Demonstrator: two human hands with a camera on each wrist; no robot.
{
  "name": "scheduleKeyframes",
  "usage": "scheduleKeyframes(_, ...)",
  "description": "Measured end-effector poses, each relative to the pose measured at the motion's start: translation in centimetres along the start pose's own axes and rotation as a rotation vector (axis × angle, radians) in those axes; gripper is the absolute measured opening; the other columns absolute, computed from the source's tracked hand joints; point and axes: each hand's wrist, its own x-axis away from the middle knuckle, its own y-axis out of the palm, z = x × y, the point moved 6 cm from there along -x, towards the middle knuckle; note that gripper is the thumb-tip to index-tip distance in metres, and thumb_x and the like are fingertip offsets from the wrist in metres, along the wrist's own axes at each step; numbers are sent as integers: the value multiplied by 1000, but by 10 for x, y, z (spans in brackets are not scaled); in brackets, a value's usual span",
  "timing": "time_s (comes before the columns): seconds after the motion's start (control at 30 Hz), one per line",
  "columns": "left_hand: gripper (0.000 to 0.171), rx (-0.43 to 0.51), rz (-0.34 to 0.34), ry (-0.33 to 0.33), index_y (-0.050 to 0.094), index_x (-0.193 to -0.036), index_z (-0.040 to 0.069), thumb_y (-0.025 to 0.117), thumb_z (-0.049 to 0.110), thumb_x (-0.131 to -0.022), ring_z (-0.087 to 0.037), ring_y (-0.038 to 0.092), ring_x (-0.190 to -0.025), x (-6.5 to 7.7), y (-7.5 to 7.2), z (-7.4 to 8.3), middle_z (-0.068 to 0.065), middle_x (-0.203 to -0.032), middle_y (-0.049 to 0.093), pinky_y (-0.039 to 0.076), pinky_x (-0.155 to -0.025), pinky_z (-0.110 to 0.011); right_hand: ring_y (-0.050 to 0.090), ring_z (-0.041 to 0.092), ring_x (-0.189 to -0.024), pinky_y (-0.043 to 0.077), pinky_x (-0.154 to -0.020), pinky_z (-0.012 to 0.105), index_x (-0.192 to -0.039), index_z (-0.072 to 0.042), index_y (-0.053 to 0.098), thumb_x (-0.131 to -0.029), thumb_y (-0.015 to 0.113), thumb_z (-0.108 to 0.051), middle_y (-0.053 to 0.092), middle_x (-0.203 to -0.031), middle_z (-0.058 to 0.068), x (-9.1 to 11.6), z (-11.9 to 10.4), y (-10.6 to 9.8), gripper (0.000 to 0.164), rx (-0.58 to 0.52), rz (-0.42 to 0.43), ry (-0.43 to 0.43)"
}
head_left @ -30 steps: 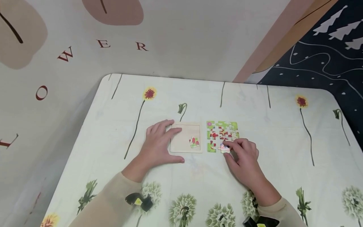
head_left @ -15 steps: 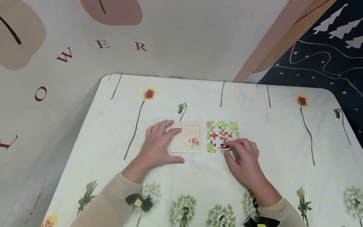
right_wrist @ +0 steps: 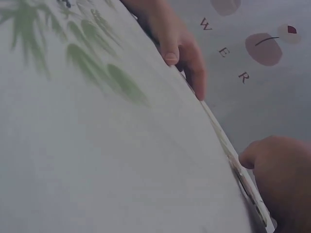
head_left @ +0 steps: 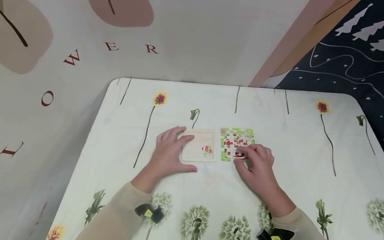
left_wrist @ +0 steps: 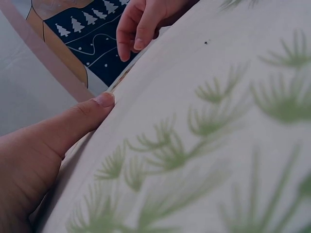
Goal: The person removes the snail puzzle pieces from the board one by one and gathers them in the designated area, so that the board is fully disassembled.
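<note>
My left hand [head_left: 168, 151] rests at the left side of a shallow, square wooden puzzle tray [head_left: 195, 155], fingers spread, with fingertips over its rim and the thumb stretched out below the near edge. One green and red jigsaw piece [head_left: 207, 150] lies in the tray's lower right part. Right of the tray, my right hand [head_left: 259, 165] pinches a dark and red jigsaw piece [head_left: 239, 155] between thumb and index finger, in the near row of the loose pieces. Part of that piece is hidden by the fingers. In the left wrist view, my left thumb [left_wrist: 92, 114] lies low along the cloth.
Several loose jigsaw pieces [head_left: 237, 131], green and red, lie in a rough square grid right of the tray. A white cloth [head_left: 288, 140] printed with flowers covers the table. A pale wall [head_left: 195, 50] with printed letters stands behind the far edge.
The piece at my right fingers showed a bright glare a second ago and now shows its dark and red print. My left hand keeps its place on the tray.
</note>
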Motion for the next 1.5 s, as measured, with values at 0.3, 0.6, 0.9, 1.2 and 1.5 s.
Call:
scheduleKeyframes(0.3, 105, -12, 13, 9, 65, -146, 21, 93, 74, -60, -32, 32, -152, -2, 2, 1, -9, -163, 41, 25, -114, -60, 47, 41, -114, 25, -96, 64, -116, -10, 79, -91, 78, -18, 63, -119, 10, -14, -27, 18, 26, 15, -12, -176)
scheduleKeyframes(0.6, 104, -18, 16, -1, 65, -146, 21, 92, 75, -61, -31, 32, -152, 0, 0, 0, -10, -162, 41, 25, -115, -60, 49, 40, -116, 29, -97, 65, -117, -12, 79, -95, 78, -17, 65, -123, 11, -31, -51, 52, 23, 63, -67, -195)
scheduleKeyframes(0.9, 104, -11, 30, 19, 65, -146, 22, 91, 76, -61, -32, 32, -152, 0, 2, -1, -10, -163, 41, 25, -114, -60, 45, 40, -122, 30, -100, 65, -130, -14, 76, -98, 76, -21, 61, -133, 11, -35, -51, 64, 33, 149, -172, -72)
scheduleKeyframes(1.2, 103, -16, 12, 4, 64, -146, 22, 91, 75, -62, -32, 32, -152, 0, -1, -1, -10, -163, 41, 25, -115, -60, 45, 40, -126, 29, -101, 65, -123, -15, 79, -98, 78, -24, 61, -135, 11, -35, -53, 65, 27, 183, -172, -44)
scheduleKeyframes(1.5, 104, -13, 16, 4, 64, -147, 21, 91, 75, -62, -32, 32, -152, -1, 0, -1, -9, -163, 41, 25, -115, -60, 46, 38, -126, 29, -101, 65, -115, -16, 78, -94, 85, -26, 64, -133, 9, -35, -55, 62, 25, 202, -153, 19)
